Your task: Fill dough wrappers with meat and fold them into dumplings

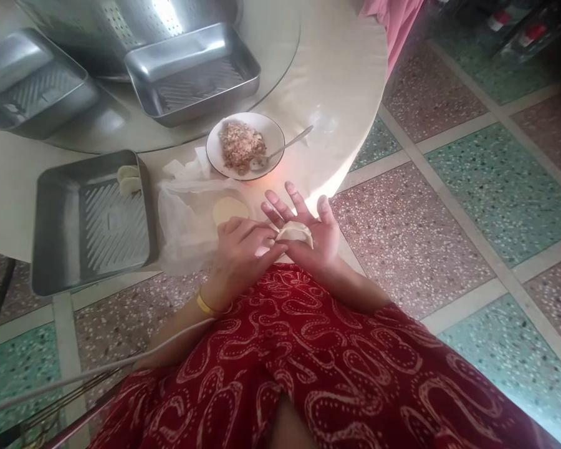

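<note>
A half-moon dumpling (295,233) of pale dough lies on the upturned palm of my right hand (320,240), whose fingers are spread apart. The thumb and fingertips of my left hand (243,252) are pinched together at the dumpling's left end. Just beyond my left hand, a round dough wrapper (230,211) rests on a clear plastic bag (182,218). Behind my hands stands a white bowl (273,134) of minced filling (243,146), with a metal spoon (287,144) leaning in it.
A metal tray (42,231) at the left overhangs the table edge and holds a few dumplings (129,179). Two more metal trays (191,109) (70,115) and a perforated steel pot (107,31) stand on the glass turntable (280,56). A white cable (98,369) crosses at lower left.
</note>
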Demonstrator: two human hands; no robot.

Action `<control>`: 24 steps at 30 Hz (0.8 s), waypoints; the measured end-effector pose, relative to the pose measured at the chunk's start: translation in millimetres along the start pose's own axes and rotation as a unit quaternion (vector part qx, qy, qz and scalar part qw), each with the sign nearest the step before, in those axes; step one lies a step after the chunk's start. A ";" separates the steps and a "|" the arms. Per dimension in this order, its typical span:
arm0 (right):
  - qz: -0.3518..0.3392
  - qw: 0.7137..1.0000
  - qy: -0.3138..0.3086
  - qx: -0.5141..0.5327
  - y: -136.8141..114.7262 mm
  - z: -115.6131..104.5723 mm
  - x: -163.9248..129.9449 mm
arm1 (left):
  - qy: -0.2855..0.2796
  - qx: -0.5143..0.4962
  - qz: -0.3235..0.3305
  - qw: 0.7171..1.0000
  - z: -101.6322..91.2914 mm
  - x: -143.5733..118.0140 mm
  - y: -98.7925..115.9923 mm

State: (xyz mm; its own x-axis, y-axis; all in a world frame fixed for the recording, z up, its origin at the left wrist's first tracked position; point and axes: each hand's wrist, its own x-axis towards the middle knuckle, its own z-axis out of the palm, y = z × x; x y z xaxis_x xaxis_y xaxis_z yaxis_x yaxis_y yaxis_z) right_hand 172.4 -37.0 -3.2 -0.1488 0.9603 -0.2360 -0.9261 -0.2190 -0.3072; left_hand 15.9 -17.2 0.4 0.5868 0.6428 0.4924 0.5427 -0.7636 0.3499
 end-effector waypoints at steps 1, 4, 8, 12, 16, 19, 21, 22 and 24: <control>0.002 1.000 0.003 0.007 0.3 0.1 0.2 | -0.002 0.004 -0.004 1.000 0.0 -0.3 0.1; 0.001 1.000 0.015 0.019 1.4 0.0 0.9 | -0.018 0.006 -0.004 1.000 0.1 -0.6 0.0; 0.000 1.000 0.022 0.008 2.1 -0.4 1.6 | -0.015 0.007 -0.001 1.000 -1.9 -0.7 -0.5; 0.014 1.000 0.022 0.004 2.7 2.0 0.6 | 0.019 0.039 -0.011 0.999 -5.2 2.1 0.7; 0.019 0.999 0.026 -0.001 4.8 5.9 -1.0 | 0.014 0.048 -0.004 0.999 -3.8 6.7 3.4; 0.023 0.999 0.033 -0.002 5.9 7.5 -1.5 | 0.009 0.063 0.007 0.998 -1.4 7.6 4.8; 0.025 0.999 0.038 0.000 6.3 7.2 -1.0 | 0.013 0.068 0.017 0.997 -1.7 7.2 4.9; 0.026 0.999 0.039 0.001 6.4 6.7 -0.5 | 0.016 0.069 0.021 0.997 -2.6 7.0 4.7; 0.029 0.999 0.034 0.006 6.6 5.5 0.4 | 0.023 0.073 0.030 0.997 -5.3 7.6 4.1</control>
State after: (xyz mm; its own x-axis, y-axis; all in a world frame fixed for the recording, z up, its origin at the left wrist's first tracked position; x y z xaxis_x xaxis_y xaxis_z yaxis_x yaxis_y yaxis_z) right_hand 164.4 -37.1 -0.2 -0.1796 0.9317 -0.3156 -0.9203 -0.2724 -0.2806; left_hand 19.5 -15.7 9.8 0.5940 0.5904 0.5464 0.5911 -0.7811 0.2014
